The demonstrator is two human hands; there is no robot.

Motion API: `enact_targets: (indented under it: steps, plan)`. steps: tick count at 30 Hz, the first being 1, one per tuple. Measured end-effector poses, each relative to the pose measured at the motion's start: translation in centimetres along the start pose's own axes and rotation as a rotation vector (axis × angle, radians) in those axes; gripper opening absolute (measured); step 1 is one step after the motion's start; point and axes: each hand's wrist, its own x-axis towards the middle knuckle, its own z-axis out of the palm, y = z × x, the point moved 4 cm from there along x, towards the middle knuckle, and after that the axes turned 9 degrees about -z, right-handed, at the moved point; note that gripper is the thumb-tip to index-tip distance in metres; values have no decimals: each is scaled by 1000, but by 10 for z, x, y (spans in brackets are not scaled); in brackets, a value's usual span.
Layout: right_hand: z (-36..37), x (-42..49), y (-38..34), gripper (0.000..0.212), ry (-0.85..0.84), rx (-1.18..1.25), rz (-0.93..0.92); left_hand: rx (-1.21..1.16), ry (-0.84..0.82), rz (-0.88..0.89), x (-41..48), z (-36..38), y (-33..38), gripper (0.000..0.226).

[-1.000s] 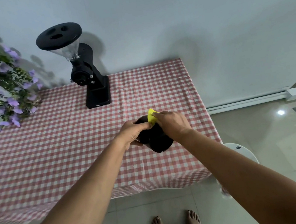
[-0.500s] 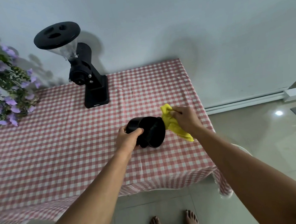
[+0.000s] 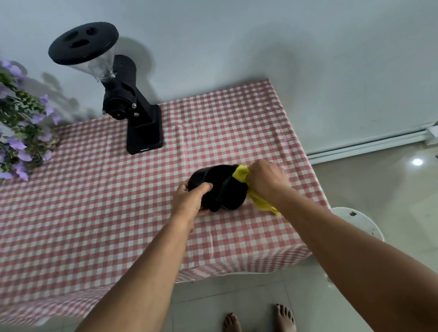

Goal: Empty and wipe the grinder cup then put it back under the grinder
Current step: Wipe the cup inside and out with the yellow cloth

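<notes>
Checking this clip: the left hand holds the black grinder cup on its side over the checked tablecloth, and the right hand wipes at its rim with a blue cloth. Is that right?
Not quite: the cloth is yellow, not blue, as the head view shows. The rest stands: the left hand holds the black grinder cup on its side over the checked tablecloth, and the right hand wipes at its rim.

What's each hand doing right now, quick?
Left hand: closed around the black grinder cup, holding it tipped on its side.
Right hand: closed on the yellow cloth at the cup's rim.
</notes>
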Motion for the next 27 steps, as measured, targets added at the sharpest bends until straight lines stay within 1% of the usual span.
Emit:
enact_targets:
  steps: [3, 6, 8, 11, 12, 14, 16, 18, 19, 21, 23, 24, 25, 27]
  plan:
    - [-8, 9, -4, 21, -8, -21, -19, -69, -27, -45, 0, 0, 2, 40]
    - [1, 14, -9, 23, -106, 91, -57, -69, -42, -42, -2, 1, 4, 44]
    - [11, 16, -11, 26, -145, 223, -46, -70, -43, -46, -2, 0, 4, 44]
    - [17, 16, -8, 38, -68, 423, 51, -75, -45, -58, 2, -1, 3, 45]
    - [17, 15, -7, 40, -42, 462, 92, -73, -42, -60, 3, -1, 2, 46]
    - [17, 13, -6, 41, -24, 463, 105, -75, -19, -58, 5, -2, 0, 47]
    - [18, 11, -8, 39, -27, 404, 98, -81, 1, -60, 5, -2, -2, 48]
    - [19, 7, -9, 34, -29, 380, 140, -100, 18, -64, 6, -2, -3, 48]
    - [22, 5, -8, 31, -53, 411, 183, -122, 27, -69, 6, -1, -4, 48]
    - [26, 0, -6, 21, -157, 570, 282, -177, 39, -74, 5, -1, -6, 50]
    - [25, -6, -5, 13, -267, 701, 365, -193, 42, -78, 4, -1, -7, 60]
    - [25, -7, -2, 14, -291, 708, 377, -176, 31, -76, 2, -1, -6, 63]
    - [25, -5, 1, 14, -286, 693, 373, -150, 12, -74, 1, 1, -5, 66]
    - [22, -2, 4, 11, -223, 607, 320, -38, -24, -72, 0, 1, -3, 67]
